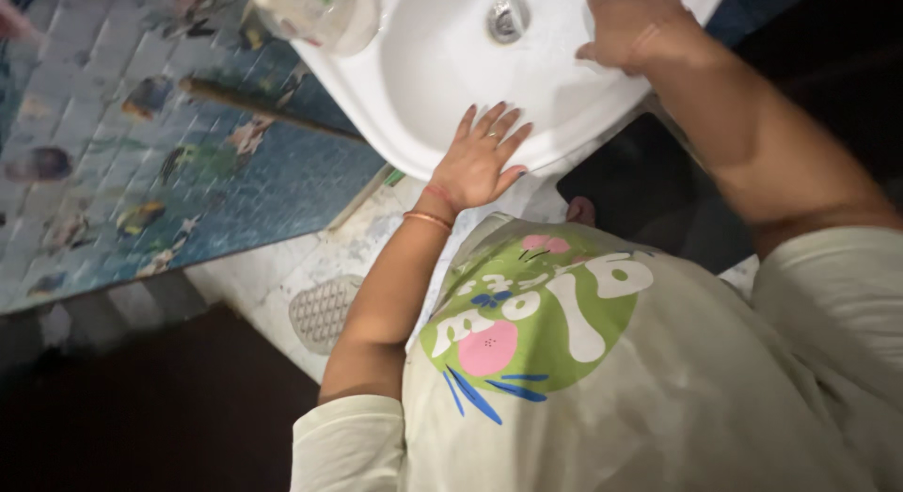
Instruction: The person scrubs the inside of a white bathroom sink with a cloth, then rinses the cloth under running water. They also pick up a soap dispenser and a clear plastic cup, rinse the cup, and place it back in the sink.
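A white washbasin (pixel 423 87) fills the top middle of the head view, with a metal drain (pixel 506 20) near its back. My left hand (pixel 478 161) lies flat on the basin's front rim, fingers spread, holding nothing; thin bangles circle that wrist. My right hand (pixel 628 26) is inside the bowl to the right of the drain, palm down with fingers bent against the porcelain. Anything under that palm is hidden. My pale shirt with a round green print (pixel 536 313) covers the lower part of the view.
A translucent plastic container (pixel 320 10) sits at the basin's left edge. A blue tiled wall with fish pictures (pixel 141 153) is at left, with a brown pipe (pixel 263 106) running across it. Below lie a speckled floor, a round drain grate (pixel 323 310) and a dark mat (pixel 640 191).
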